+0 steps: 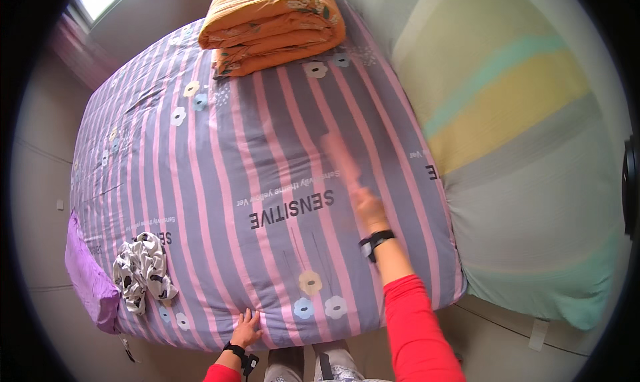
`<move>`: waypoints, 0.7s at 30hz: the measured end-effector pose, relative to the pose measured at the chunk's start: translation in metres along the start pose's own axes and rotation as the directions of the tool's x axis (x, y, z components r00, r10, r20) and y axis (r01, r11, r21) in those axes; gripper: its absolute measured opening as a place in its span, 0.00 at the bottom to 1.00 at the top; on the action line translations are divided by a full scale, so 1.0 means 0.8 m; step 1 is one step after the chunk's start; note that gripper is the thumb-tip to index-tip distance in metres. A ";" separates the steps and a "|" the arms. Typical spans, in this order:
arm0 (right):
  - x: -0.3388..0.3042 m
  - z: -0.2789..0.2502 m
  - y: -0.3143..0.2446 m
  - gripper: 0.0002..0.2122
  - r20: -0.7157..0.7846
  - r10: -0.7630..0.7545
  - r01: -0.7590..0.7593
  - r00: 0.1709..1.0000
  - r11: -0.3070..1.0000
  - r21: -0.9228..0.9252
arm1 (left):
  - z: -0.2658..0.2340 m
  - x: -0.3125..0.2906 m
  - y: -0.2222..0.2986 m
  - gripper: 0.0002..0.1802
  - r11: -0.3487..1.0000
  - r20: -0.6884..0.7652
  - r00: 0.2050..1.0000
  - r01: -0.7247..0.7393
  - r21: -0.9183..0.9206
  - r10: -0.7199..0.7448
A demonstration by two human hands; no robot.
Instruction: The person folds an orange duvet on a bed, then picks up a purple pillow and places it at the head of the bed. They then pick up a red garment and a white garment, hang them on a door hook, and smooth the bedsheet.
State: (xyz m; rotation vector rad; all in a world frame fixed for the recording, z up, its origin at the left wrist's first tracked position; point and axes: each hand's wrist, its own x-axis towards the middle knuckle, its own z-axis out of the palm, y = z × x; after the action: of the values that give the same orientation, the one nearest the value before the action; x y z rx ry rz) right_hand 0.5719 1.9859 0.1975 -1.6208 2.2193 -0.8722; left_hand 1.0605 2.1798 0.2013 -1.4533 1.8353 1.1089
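A bed [280,149] is covered with a grey and pink striped sheet printed with flowers and lettering. My right hand [370,212] is closed around the handle of a long pink bed brush [341,157], which is smeared by motion over the right middle of the sheet. Whether its underside touches the cloth I cannot tell. At the near edge of the bed my left hand [247,330] lies flat on the sheet with its fingers spread, holding nothing. Small creases run out from around it.
A folded orange quilt [273,32] rests at the far end. To the left lie a crumpled white and black cloth [143,272] and a purple cloth [91,282] over the corner. A pale green, yellow and grey covered thing [527,182] flanks the right side. My legs stand against the near edge.
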 end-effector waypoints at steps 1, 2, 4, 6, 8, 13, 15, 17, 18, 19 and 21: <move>0.021 -0.008 0.012 0.18 -0.008 0.134 -0.134 0.991 0.987 -0.083 | -0.003 0.001 -0.004 0.42 0.999 0.001 0.999 -0.044 -0.024 0.044; 0.037 -0.014 0.015 0.18 -0.082 0.224 -0.236 0.971 0.949 -0.209 | -0.005 0.001 -0.006 0.42 0.998 -0.008 0.998 -0.058 -0.025 0.057; 0.048 -0.004 -0.007 0.18 -0.034 0.253 -0.254 0.967 0.966 -0.053 | -0.008 0.003 -0.010 0.41 0.997 0.005 0.998 -0.069 -0.028 0.069; 0.040 0.035 -0.067 0.15 -0.037 0.068 -0.068 0.997 0.998 0.018 | -0.010 0.005 -0.011 0.40 0.998 -0.007 0.998 -0.065 -0.006 0.065; 0.020 0.096 -0.145 0.12 0.049 -0.363 0.338 0.930 0.903 0.265 | -0.011 0.004 -0.010 0.39 0.997 -0.022 0.997 -0.074 0.022 0.074; 0.055 0.198 -0.234 0.19 0.568 -0.406 0.493 0.716 0.870 0.000 | -0.009 0.003 -0.007 0.40 0.998 -0.052 0.997 -0.056 0.036 0.057; 0.124 0.158 -0.162 0.17 0.278 -0.366 0.386 0.888 0.922 -0.019 | -0.008 0.003 -0.007 0.40 0.998 -0.075 0.996 -0.056 0.037 0.058; 0.162 0.084 -0.065 0.13 0.065 -0.040 0.041 0.997 0.999 -0.019 | -0.007 0.006 -0.007 0.40 0.997 -0.077 0.995 -0.067 0.032 0.069; 0.171 0.046 -0.022 0.13 0.138 0.236 -0.208 0.962 0.960 -0.188 | -0.006 0.006 -0.008 0.40 0.997 -0.078 0.994 -0.075 0.024 0.077; 0.158 0.011 0.015 0.16 -0.077 0.206 -0.219 0.975 0.943 -0.251 | -0.006 0.007 -0.008 0.40 0.996 -0.092 0.992 -0.089 0.017 0.090; 0.121 -0.029 0.053 0.18 -0.146 0.336 -0.367 0.930 0.848 -0.382 | -0.006 0.009 -0.009 0.41 0.995 -0.088 0.991 -0.094 0.025 0.096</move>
State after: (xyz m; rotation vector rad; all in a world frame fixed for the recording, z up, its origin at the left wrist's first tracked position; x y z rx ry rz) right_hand 0.4928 1.9118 0.2036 -1.2638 2.7702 -0.3929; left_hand 1.0656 2.1717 0.1959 -1.4372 1.9908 1.0823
